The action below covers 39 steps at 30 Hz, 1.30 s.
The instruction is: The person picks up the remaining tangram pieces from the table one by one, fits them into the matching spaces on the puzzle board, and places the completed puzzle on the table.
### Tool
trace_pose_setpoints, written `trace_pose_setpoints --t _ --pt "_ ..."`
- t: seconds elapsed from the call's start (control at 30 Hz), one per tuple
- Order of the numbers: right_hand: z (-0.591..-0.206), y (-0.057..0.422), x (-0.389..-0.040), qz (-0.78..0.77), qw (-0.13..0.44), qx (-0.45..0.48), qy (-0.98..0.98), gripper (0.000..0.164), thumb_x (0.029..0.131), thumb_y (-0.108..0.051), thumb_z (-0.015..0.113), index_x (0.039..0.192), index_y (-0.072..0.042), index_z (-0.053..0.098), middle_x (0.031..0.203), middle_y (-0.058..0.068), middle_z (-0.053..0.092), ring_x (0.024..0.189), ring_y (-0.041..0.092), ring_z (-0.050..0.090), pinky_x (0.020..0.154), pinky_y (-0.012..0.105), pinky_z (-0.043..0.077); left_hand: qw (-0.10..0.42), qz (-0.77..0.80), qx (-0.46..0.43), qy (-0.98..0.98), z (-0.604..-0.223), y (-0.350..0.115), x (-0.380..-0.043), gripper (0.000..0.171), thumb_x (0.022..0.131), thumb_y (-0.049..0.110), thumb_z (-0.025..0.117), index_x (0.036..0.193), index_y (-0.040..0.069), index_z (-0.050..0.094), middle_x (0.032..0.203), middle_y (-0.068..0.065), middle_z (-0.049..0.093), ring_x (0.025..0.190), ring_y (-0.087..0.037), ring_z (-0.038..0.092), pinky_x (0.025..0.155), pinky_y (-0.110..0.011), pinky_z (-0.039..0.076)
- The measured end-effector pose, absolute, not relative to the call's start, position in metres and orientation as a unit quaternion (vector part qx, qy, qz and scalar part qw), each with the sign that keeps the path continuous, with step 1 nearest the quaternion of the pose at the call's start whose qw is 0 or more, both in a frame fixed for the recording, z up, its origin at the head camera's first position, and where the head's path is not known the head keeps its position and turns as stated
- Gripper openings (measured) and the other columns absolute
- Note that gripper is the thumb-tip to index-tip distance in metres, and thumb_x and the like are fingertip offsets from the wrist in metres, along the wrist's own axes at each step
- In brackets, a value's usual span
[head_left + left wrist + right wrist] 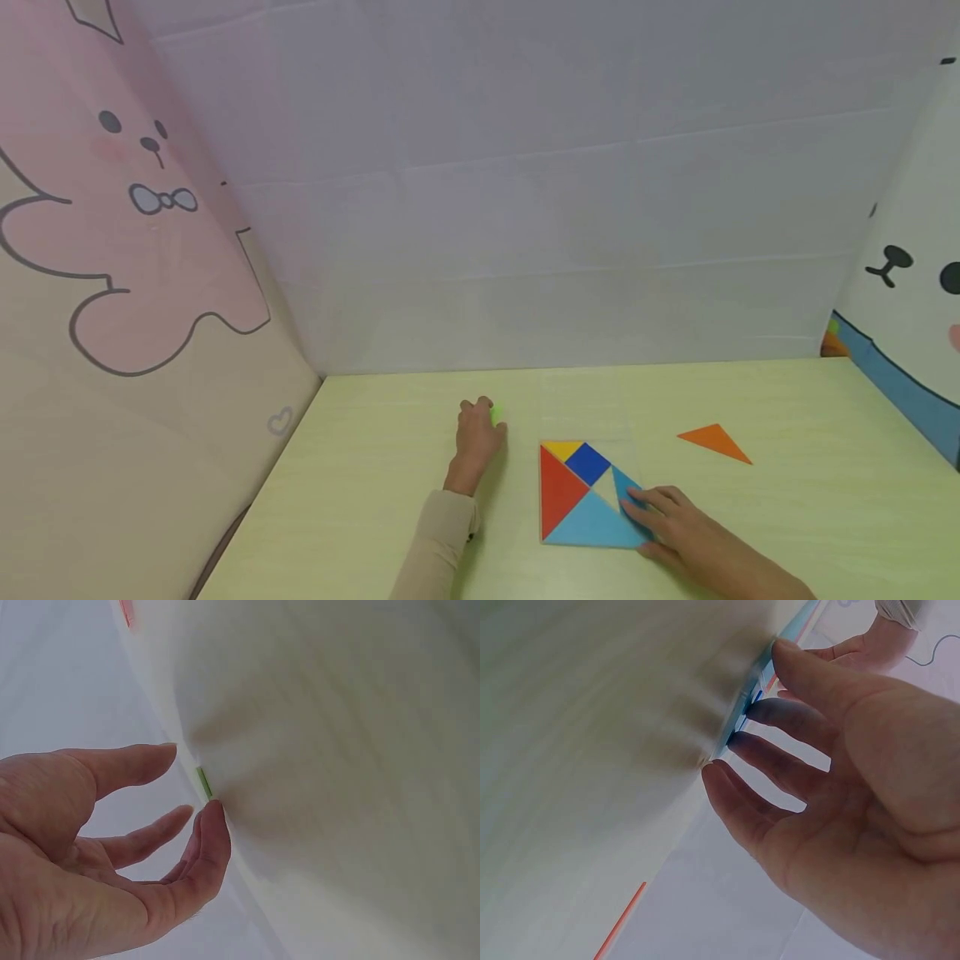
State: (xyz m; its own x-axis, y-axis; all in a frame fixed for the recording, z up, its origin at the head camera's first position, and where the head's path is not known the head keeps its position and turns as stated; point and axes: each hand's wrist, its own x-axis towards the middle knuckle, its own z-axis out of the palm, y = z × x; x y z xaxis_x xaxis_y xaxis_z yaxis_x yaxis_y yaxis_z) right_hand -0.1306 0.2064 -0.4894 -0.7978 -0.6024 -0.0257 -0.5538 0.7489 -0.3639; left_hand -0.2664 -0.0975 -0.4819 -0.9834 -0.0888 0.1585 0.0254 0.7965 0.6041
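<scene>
My left hand (pixel 478 435) reaches over a small bright green piece (pixel 204 783) lying flat on the table. In the left wrist view, a fingertip is right at one end of the piece, with the thumb apart from it. My right hand (pixel 686 533) rests its fingertips on a blue piece (pixel 627 486) at the right side of a flat tangram arrangement. Its thumb is by the corner of the large light blue triangle (pixel 596 525). A red triangle (pixel 560 492), a yellow triangle (pixel 564 449) and a dark blue square (pixel 587 463) lie alongside, around a pale triangular patch (pixel 607 489).
An orange triangle (pixel 716 442) lies by itself on the pale yellow-green table (pixel 337 500), beyond the right hand. A whitish sheet (pixel 525 250) stands along the table's back edge. Printed cartoon panels (pixel 150 275) flank both sides.
</scene>
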Motion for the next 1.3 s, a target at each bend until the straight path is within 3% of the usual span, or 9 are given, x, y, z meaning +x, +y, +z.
trace_pose_setpoints --t 0.43,0.83,1.03,1.3 --pt "-0.4883 0.2067 -0.1294 -0.179 0.079 -0.304 0.932 0.064 0.101 -0.052 0.057 0.146 -0.007 0.057 0.146 0.013 0.056 0.123 0.034 0.052 0.095 0.041 0.056 0.071 -0.323 0.012 -0.944 -0.4826 -0.1035 -0.2724 0.028 0.087 -0.001 0.076 0.109 -0.012 0.064 0.103 -0.024 0.054 0.092 -0.039 0.059 0.081 -0.05 0.055" --pt "-0.4884 0.206 -0.1294 -0.181 0.082 -0.3 0.933 0.065 0.1 -0.052 0.058 0.146 -0.007 0.058 0.146 0.014 0.056 0.123 0.034 0.052 0.095 0.04 0.056 0.071 -0.327 -0.002 -0.942 -0.4802 -0.1047 -0.2698 0.025 0.087 -0.006 0.073 0.109 -0.012 0.064 0.101 -0.024 0.054 0.089 -0.036 0.057 0.076 -0.047 0.055" --pt "-0.4883 0.2056 -0.1291 -0.181 0.084 -0.299 0.933 0.065 0.1 -0.053 0.058 0.146 -0.007 0.057 0.146 0.013 0.056 0.123 0.034 0.051 0.095 0.04 0.056 0.081 -0.332 -0.001 -0.94 -0.4802 -0.1039 -0.2705 0.024 0.085 -0.009 0.074 0.106 -0.013 0.065 0.102 -0.025 0.054 0.091 -0.039 0.059 0.082 -0.049 0.055" --pt "-0.4882 0.2057 -0.1284 -0.18 0.079 -0.3 0.933 0.064 0.1 -0.052 0.058 0.146 -0.006 0.057 0.146 0.013 0.056 0.123 0.034 0.051 0.095 0.039 0.056 0.093 -0.354 -0.01 -0.931 -0.4799 -0.1035 -0.2697 0.021 0.083 -0.015 0.073 0.102 -0.013 0.065 0.101 -0.023 0.052 0.081 -0.029 0.057 0.08 -0.046 0.056"
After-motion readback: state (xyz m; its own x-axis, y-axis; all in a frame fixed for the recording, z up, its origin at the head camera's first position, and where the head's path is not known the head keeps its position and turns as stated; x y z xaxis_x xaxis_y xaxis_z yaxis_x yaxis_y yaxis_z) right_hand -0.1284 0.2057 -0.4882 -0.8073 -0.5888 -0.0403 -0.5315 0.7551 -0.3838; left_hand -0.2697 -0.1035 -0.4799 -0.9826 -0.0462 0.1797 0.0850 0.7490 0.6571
